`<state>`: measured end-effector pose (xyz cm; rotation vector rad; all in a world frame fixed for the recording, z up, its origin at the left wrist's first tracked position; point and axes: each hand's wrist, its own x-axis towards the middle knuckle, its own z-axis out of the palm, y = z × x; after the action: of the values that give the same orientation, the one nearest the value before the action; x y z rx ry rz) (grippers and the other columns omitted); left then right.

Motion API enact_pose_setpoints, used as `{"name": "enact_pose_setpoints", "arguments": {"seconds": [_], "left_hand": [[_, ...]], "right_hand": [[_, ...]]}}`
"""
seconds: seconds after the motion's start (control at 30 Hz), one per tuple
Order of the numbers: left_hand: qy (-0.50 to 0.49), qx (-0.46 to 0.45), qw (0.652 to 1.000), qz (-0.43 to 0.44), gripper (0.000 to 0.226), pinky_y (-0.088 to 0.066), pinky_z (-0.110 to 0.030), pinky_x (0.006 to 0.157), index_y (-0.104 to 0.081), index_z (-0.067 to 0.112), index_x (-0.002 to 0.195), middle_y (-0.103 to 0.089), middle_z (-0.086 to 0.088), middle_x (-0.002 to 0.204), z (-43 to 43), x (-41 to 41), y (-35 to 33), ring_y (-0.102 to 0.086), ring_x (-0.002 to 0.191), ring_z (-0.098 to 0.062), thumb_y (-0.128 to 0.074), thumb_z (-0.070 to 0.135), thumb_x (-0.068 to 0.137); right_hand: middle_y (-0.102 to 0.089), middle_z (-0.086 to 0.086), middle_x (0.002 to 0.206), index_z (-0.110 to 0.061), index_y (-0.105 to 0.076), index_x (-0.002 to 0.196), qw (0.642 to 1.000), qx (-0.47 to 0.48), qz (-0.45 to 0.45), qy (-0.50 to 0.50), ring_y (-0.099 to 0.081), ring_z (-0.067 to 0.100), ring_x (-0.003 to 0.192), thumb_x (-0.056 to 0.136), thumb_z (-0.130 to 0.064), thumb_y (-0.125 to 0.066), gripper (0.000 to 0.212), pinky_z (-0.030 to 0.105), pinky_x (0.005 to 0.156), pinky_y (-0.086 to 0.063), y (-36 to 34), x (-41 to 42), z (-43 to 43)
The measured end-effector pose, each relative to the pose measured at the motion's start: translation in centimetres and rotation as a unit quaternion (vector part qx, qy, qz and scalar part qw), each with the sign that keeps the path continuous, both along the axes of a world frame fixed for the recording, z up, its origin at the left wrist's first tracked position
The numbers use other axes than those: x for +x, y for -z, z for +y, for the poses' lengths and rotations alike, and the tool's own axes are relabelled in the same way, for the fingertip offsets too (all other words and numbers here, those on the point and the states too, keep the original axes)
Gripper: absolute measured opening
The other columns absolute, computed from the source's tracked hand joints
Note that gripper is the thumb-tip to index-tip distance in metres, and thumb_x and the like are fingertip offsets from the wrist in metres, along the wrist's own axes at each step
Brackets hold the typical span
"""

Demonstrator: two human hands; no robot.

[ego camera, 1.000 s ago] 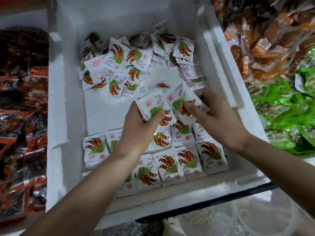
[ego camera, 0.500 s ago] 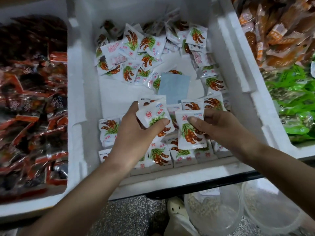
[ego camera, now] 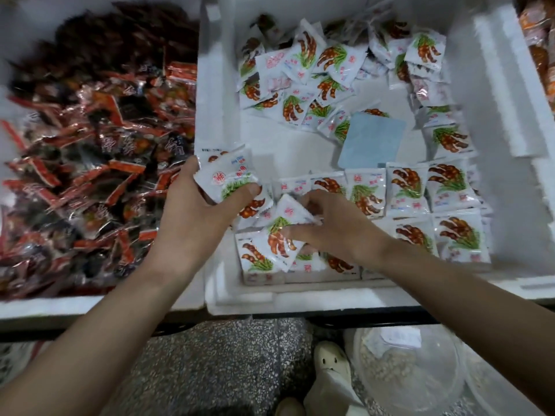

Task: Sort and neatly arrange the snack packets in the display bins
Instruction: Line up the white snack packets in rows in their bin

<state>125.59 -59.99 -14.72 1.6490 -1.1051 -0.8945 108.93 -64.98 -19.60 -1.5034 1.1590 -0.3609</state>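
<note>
Sorting was judged partly complete. In the white foam display bin (ego camera: 492,94), flat rows of white snack packets printed with brown pods and green leaves (ego camera: 405,187) lined the near side; a loose heap of the same packets (ego camera: 315,70) lay unsorted at the far end. The left hand (ego camera: 195,211) gripped a small stack of packets (ego camera: 228,172) near the bin's left wall, thumb on top. The right hand (ego camera: 333,226), fingers curled, pinched one tilted packet (ego camera: 279,235) at the rows' near left corner

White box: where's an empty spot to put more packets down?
The white box has bare floor bordered by the loose pile behind, the blue card on its right and the tidy rows in front. Crowded: the back, the right edge, and the front, where the left hand and right hand hold packets.
</note>
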Motion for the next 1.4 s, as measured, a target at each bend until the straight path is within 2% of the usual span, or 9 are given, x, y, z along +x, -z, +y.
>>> {"name": "enact_pose_setpoints", "arguments": {"seconds": [0.2,0.27,0.37,0.5,0.63,0.87,1.1,1.23,1.4], "left_hand": [[0.002,-0.008,1.000,0.011,0.034,-0.054,-0.015,0.071,-0.058,0.033,0.095,-0.072,0.022,0.083,0.9,0.5,0.3,-0.068,0.083,0.002,-0.074,0.008,0.080],[0.004,-0.013,1.000,0.013,0.034,-0.052,-0.011,0.067,-0.057,0.033,0.094,-0.071,0.024,0.080,1.0,0.5,0.3,-0.068,0.081,0.005,-0.074,0.008,0.080],[0.007,-0.009,1.000,0.010,0.034,-0.052,-0.011,0.068,-0.057,0.033,0.096,-0.071,0.023,0.082,1.2,0.6,0.1,-0.067,0.081,0.005,-0.074,0.010,0.080],[0.003,-0.006,1.000,0.012,0.034,-0.051,-0.010,0.068,-0.058,0.031,0.101,-0.070,0.017,0.090,1.4,0.8,0.0,-0.068,0.082,0.004,-0.075,0.011,0.080],[0.005,0.005,1.000,0.009,0.034,-0.050,-0.009,0.065,-0.057,0.030,0.103,-0.070,0.017,0.088,1.6,0.9,-0.1,-0.066,0.079,0.006,-0.074,0.012,0.080],[0.016,0.023,0.999,0.021,0.032,-0.052,-0.011,0.069,-0.058,0.030,0.100,-0.071,0.023,0.083,1.7,0.5,0.3,-0.067,0.080,0.005,-0.074,0.011,0.080],[0.076,0.065,0.995,0.022,0.033,-0.045,-0.006,0.056,-0.058,0.013,0.112,-0.071,0.018,0.083,2.0,-0.2,0.7,-0.065,0.074,0.010,-0.071,0.007,0.082],[0.104,0.096,0.989,0.030,0.035,-0.050,-0.008,0.072,-0.056,0.019,0.115,-0.068,0.015,0.103,2.0,-0.9,1.1,-0.063,0.093,0.009,-0.070,0.013,0.084],[0.114,0.106,0.988,0.014,0.020,-0.043,0.000,0.068,-0.056,0.031,0.106,-0.063,0.024,0.098,2.3,-1.7,1.2,-0.058,0.083,0.021,-0.063,0.024,0.089]], "right_hand": [[-0.059,0.004,0.118,-0.010,-0.060,0.113,0.991,-0.061,0.046,-0.106,-0.059,0.017,0.098,0.086,-0.015,-0.068,0.029,0.025,0.082,-0.051,0.6,3.1,0.4],[-0.059,0.004,0.110,-0.006,-0.061,0.112,0.991,-0.067,0.039,-0.110,-0.061,0.017,0.086,0.087,-0.013,-0.066,0.027,0.019,0.069,-0.053,0.6,3.7,0.6],[-0.062,0.001,0.104,-0.009,-0.062,0.107,0.988,-0.099,0.052,-0.102,-0.060,0.015,0.085,0.088,-0.014,-0.064,0.019,0.027,0.076,-0.054,0.8,4.1,1.0],[-0.049,-0.015,0.085,-0.019,-0.050,0.092,0.995,-0.084,0.034,-0.052,-0.055,0.007,0.068,0.091,-0.015,-0.060,0.010,0.009,0.055,-0.044,1.1,4.1,1.4],[-0.050,-0.015,0.084,-0.026,-0.045,0.078,0.987,-0.130,0.057,-0.078,-0.049,0.001,0.071,0.088,-0.015,-0.065,0.025,0.010,0.061,-0.041,1.2,4.1,1.6],[-0.046,-0.005,0.095,-0.011,-0.054,0.110,0.958,-0.266,0.087,-0.066,-0.049,0.012,0.086,0.090,-0.014,-0.060,0.021,0.019,0.068,-0.038,1.3,3.3,1.7],[-0.061,-0.001,0.092,-0.020,-0.054,0.109,0.985,-0.004,-0.171,0.037,-0.061,0.006,0.072,0.091,-0.004,-0.056,0.023,0.021,0.066,-0.054,-1.6,1.0,2.6],[-0.058,-0.003,0.084,-0.013,-0.057,0.112,0.988,0.045,-0.150,0.008,-0.058,0.001,0.061,0.083,-0.012,-0.067,0.031,0.018,0.058,-0.048,-1.9,-0.1,3.0],[-0.051,0.005,0.075,-0.002,-0.060,0.095,0.994,0.030,-0.102,0.036,-0.049,0.008,0.059,0.080,-0.021,-0.069,0.025,0.011,0.050,-0.041,-1.9,-0.5,3.2]]}}
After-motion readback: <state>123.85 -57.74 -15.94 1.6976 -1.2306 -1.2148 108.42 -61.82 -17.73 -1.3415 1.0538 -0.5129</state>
